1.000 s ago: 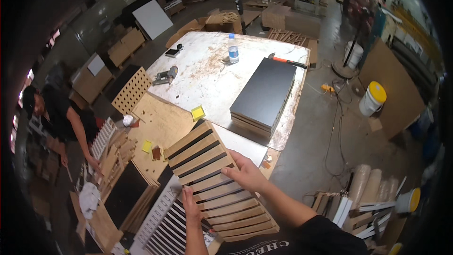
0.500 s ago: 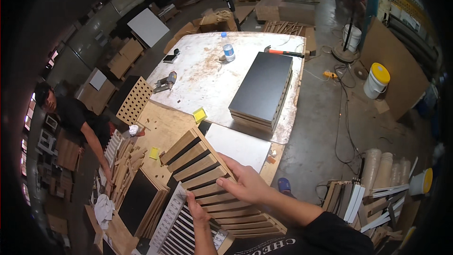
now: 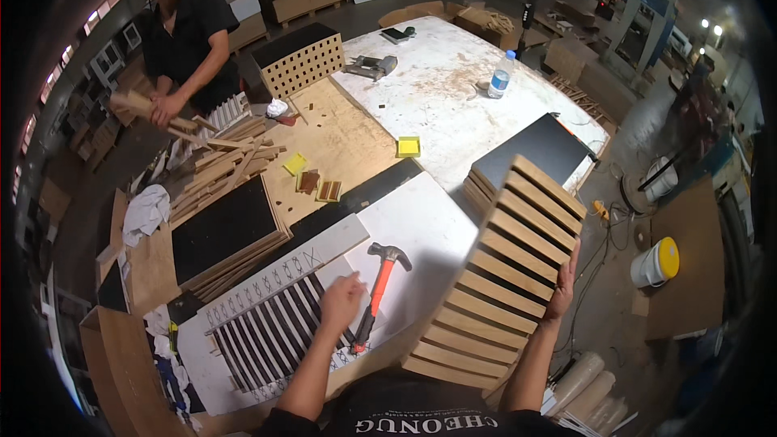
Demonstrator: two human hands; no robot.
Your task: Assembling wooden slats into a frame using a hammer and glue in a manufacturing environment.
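Observation:
My right hand (image 3: 562, 285) grips the right edge of a slatted wooden panel (image 3: 495, 269) and holds it tilted above the table's near right corner. My left hand (image 3: 342, 302) is off the panel, fingers loosely curled, just above a white jig board with dark slots (image 3: 267, 332). An orange-handled hammer (image 3: 377, 288) lies on the white sheet right beside my left hand.
A stack of black-topped panels (image 3: 541, 148) sits behind the held panel, another (image 3: 220, 229) at left. A co-worker (image 3: 184, 32) handles wooden slats (image 3: 222, 163) at far left. A nail gun (image 3: 368, 67), water bottle (image 3: 501, 81) and perforated box (image 3: 298, 57) stand farther back. A yellow-lidded bucket (image 3: 657, 261) stands on the floor.
My view swung left along the table. My left hand let go of the slatted panel and came down over the jig board; the right hand alone now holds the panel.

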